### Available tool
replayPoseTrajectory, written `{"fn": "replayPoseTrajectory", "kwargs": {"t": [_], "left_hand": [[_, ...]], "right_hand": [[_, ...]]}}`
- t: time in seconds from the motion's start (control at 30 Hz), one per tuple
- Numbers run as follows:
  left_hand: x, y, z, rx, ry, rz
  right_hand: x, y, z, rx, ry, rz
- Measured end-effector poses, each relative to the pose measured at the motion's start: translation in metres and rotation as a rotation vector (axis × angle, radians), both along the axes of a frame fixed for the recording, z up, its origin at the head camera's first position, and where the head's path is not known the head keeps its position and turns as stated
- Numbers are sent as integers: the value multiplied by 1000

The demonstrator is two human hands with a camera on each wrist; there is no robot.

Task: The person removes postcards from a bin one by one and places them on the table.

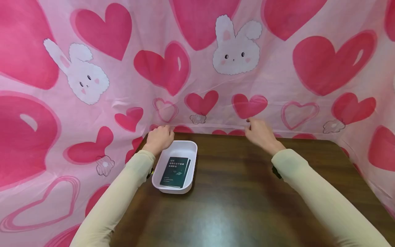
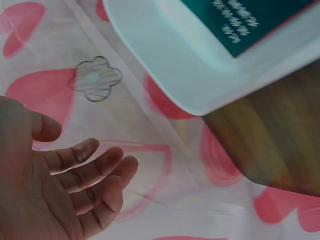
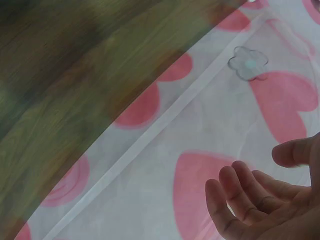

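Observation:
My left hand [image 1: 159, 139] hovers by the far left corner of a white plastic tray [image 1: 156, 171]. In the left wrist view its fingers hang loosely curled with nothing in them, apart from the tray's rim. Inside the tray lies a dark green book [image 1: 175, 172] with pale lettering on its cover, and the edge of a second dark one shows beneath it. My right hand [image 1: 260, 133] is over the far edge of the table, well to the right of the tray. The right wrist view shows its fingers relaxed and holding nothing.
A dark brown wooden table [image 1: 234, 192] carries the tray near its left edge. Pink cloth [image 1: 197, 79] printed with hearts and rabbits hangs close behind the table and along both sides.

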State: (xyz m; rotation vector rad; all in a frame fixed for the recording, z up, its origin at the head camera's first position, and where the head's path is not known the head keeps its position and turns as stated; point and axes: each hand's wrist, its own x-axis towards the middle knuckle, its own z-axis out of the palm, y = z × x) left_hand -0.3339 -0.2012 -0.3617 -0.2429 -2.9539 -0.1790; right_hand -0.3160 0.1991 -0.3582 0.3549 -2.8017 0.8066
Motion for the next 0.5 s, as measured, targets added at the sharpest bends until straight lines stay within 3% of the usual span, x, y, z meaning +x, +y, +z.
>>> {"fn": "replayPoseTrajectory", "kwargs": {"t": [0.2, 0.37, 0.5], "left_hand": [[10, -20, -18, -27, -55, 57], [18, -36, -35, 29, -129, 134], [25, -48, -55, 65, -194, 170]], "right_hand": [[-4, -21, 1, -23, -25, 16], [-6, -38, 1, -50, -42, 33], [-7, -52, -3, -69, -56, 54]]}}
